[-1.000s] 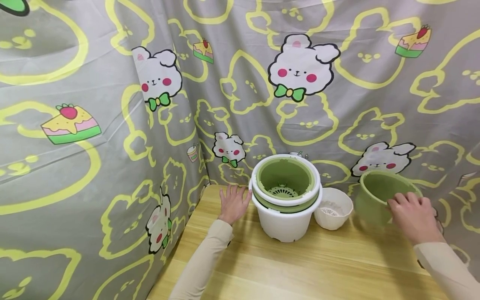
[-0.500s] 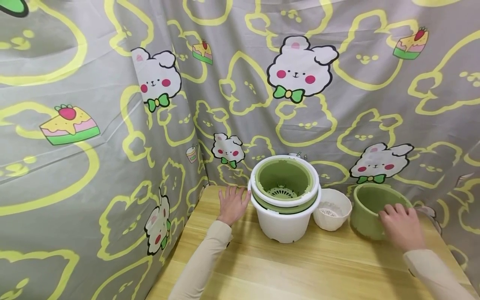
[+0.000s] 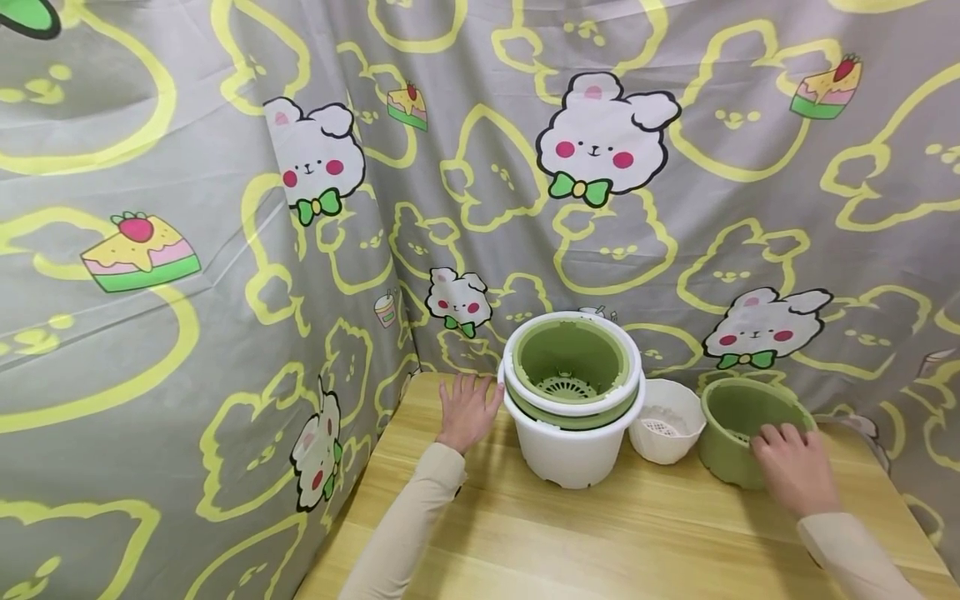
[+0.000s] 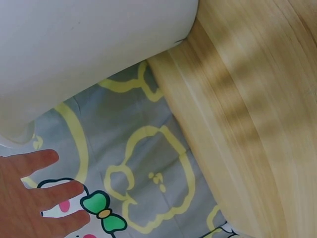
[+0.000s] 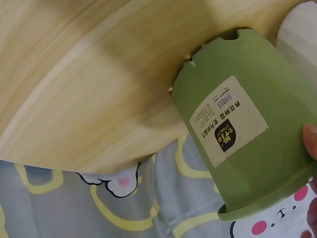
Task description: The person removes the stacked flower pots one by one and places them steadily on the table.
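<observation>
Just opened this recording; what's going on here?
A person's right hand grips the rim of a green pot, which stands upright toward the right of a wooden table. Beside it is a small white pot, and next along is a nested stack of white and green pots. The left hand is spread beside that stack, holding nothing; whether it touches the stack is hard to tell.

grey cloth point(image 3: 480, 79) with yellow outlines hangs from nine o'clock through three, cornering at eleven. a white rabbit head point(image 3: 600, 158) is printed near one, a cake slice point(image 3: 141, 254) at nine; a small print point(image 3: 936, 360) at three may be a cup. the wood-grain surface point(image 3: 600, 542) spans four to seven.
</observation>
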A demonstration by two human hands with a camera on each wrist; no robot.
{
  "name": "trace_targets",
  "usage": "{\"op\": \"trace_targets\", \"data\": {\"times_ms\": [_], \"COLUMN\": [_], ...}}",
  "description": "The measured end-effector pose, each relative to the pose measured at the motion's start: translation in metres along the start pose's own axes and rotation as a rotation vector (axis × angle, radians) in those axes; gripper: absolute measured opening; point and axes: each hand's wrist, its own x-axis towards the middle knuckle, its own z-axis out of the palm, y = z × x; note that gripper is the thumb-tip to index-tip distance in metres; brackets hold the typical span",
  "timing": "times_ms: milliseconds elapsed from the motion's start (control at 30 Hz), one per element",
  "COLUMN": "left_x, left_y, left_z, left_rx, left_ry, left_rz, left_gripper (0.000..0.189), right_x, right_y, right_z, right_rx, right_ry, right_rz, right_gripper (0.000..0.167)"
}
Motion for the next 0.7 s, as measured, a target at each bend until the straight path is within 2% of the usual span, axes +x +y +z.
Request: {"op": "trace_targets", "data": {"times_ms": [367,700], "left_x": [0.0009,0.0004], "left_y": [0.0,0.0011], "left_z": [-0.0005,0.0013], "left_rx": [0.005,0.009], "left_ry": [-0.005,-0.014], "left_rz": [-0.008,-0.01], "left_gripper": [0.069,0.067], "right_x": [-0.0007,-0.0021], "right_y": [-0.0028,-0.005], "right_z": [0.0038,0.0007], "right_rx": [0.016,0.023], "right_ry": [-0.007,-0.084], "right_rz": [0.009,0.02], "right_gripper": [0.009,0.017]}}
